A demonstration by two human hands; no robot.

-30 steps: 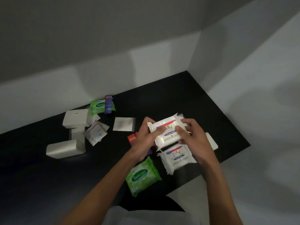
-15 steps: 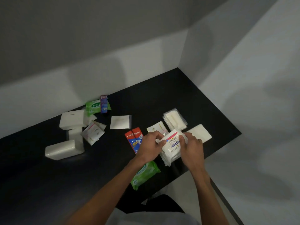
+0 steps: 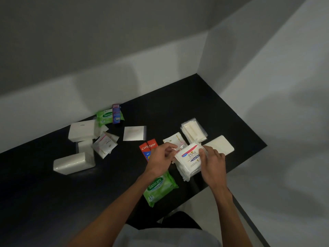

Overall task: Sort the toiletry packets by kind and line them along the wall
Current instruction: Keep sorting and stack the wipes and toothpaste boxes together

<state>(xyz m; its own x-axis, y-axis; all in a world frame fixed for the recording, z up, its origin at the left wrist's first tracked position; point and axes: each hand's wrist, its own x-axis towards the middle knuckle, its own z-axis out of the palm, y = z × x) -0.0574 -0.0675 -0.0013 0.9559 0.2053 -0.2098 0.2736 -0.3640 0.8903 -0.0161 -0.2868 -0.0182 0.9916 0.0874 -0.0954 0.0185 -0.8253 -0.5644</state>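
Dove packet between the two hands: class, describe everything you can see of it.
The Dove packet is a white, soft-looking plastic wrapper with a pink band near its top edge, "Dove" in dark script and a blue strip below. It lies face up and askew on a stack of similar white packets on the black table. The left hand grips its left edge and the right hand its right edge.

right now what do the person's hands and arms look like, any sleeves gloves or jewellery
The left hand and right hand are bare: no gloves, and no rings, watch or bands show. Both forearms are uncovered down to the frame's lower edge, no sleeve in view. A light grey garment shows below.
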